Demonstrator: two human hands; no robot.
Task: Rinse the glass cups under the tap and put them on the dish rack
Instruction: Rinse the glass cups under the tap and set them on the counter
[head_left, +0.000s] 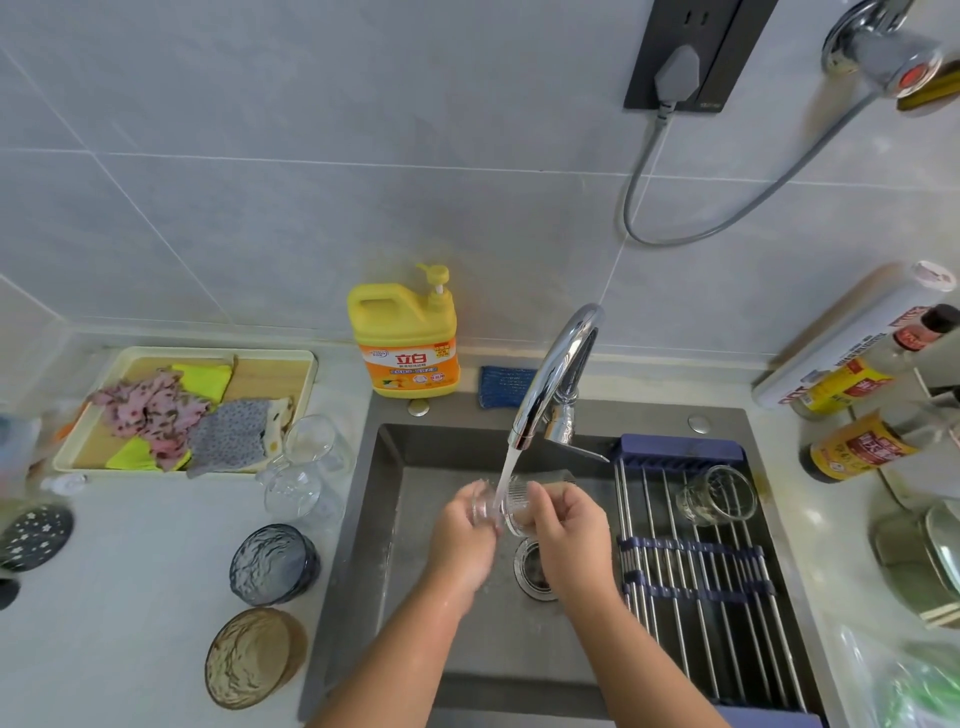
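Note:
Over the grey sink both my hands hold a clear ribbed glass cup on its side under the water running from the chrome tap. My left hand grips its base end and my right hand grips its rim end. One clear glass cup lies on the dish rack across the sink's right half. On the counter to the left stand two clear stemmed glasses, a blue-grey textured glass and an amber textured glass.
A yellow dish soap bottle and a blue sponge sit behind the sink. A tray of cloths lies at the far left. Sauce bottles and a pot lid crowd the right counter.

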